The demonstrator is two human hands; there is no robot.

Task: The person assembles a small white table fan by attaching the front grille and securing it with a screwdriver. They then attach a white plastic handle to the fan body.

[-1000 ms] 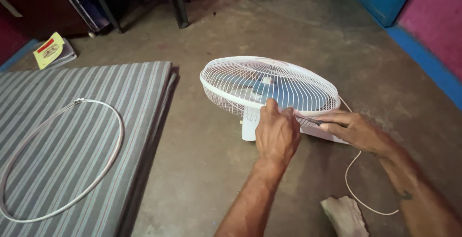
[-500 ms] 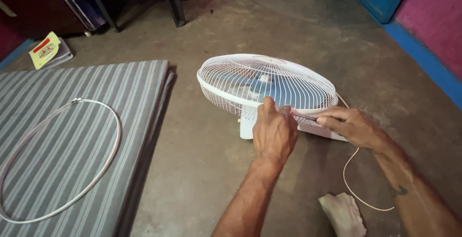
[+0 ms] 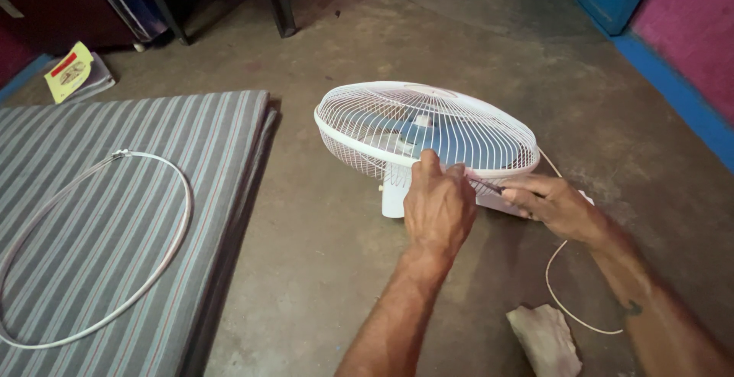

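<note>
At centre frame, we steady the white fan cage point(image 3: 428, 128) rim with our left hand point(image 3: 438, 205); our right hand's point(image 3: 554, 205) grip pinches a thin dark tool point(image 3: 485, 186) there, needing careful prying.

A big white ring point(image 3: 92, 247) lies on a striped mat point(image 3: 153, 155), and a yellow booklet point(image 3: 69, 73) sits far behind it.

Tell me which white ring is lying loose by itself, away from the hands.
The thin white ring on the striped mat; the other rim belongs to the fan cage both hands grip.
</note>
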